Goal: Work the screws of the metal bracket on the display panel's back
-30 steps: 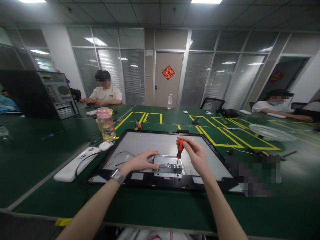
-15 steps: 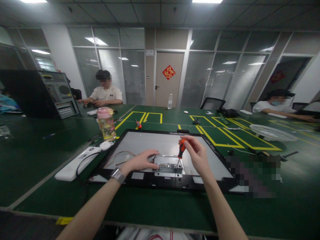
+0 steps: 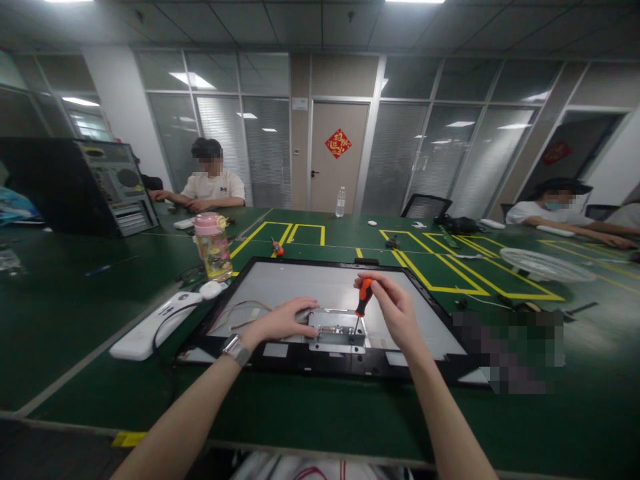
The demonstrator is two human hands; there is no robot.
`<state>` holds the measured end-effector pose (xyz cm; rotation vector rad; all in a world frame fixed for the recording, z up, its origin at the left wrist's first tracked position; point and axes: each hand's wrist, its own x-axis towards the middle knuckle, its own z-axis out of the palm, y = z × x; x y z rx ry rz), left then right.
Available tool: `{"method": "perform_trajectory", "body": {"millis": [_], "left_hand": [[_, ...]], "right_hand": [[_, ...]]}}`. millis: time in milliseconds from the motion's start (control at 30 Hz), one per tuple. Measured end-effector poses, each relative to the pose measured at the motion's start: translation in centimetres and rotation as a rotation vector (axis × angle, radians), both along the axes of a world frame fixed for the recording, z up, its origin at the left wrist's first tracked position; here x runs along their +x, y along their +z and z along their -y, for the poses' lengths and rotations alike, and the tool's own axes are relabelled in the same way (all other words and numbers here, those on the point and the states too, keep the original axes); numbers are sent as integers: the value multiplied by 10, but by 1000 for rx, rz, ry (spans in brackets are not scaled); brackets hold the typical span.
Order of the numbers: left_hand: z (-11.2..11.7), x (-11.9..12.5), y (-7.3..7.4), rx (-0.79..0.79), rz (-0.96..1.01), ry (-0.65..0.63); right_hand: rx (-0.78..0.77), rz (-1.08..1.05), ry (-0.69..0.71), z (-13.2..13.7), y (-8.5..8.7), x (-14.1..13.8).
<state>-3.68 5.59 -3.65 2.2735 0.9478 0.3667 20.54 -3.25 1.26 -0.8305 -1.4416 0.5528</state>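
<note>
A monitor panel [image 3: 280, 283] lies face down on the green table, its black frame around a grey back. Near its front edge sits a small metal bracket [image 3: 335, 329]. My left hand [image 3: 286, 318] rests on the panel with fingers curled against the bracket's left end. My right hand [image 3: 395, 310] is closed on an orange-and-black screwdriver [image 3: 363, 300], held nearly upright with its tip on the bracket's right end. Thin wires [image 3: 240, 315] run over the panel to the left of my left hand.
A white power strip [image 3: 150, 328] with a black cable lies left of the panel, a pink-lidded bottle [image 3: 212, 245] behind it. A computer case [image 3: 100, 187] stands far left. Other people sit at the far side; a white fan guard [image 3: 543, 264] lies right.
My right hand has shifted slightly on the screwdriver handle, fingers turning it; the tip stays on the bracket. My left hand has not moved.
</note>
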Motion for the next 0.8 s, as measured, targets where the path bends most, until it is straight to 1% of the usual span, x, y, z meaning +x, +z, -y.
{"method": "perform_trajectory", "body": {"millis": [100,167,233,400,467,600,733,800], "left_hand": [[0,0,0,1,0,3],[1,1,1,-1,-1,6],[3,1,3,-3,-2,9],[5,2,5,-6,-5,17],[4,1,5,-7,-5,14],[3,1,5,-7,-8,16],[3,1,5,-8,-13,8],[3,1,4,-11,-13,9]], "right_hand": [[-4,-11,37,-1,0,-1],[-10,-7,32,-1,-1,-2],[-1,16,-14,-2,-2,-3],[98,109,-193,-3,-2,-3],[105,122,-207,-2,-2,-2],[92,117,-189,-2,-3,-2],[142,171,-286,-3,-3,-3],[156,179,-280,-3,-3,-3]]}}
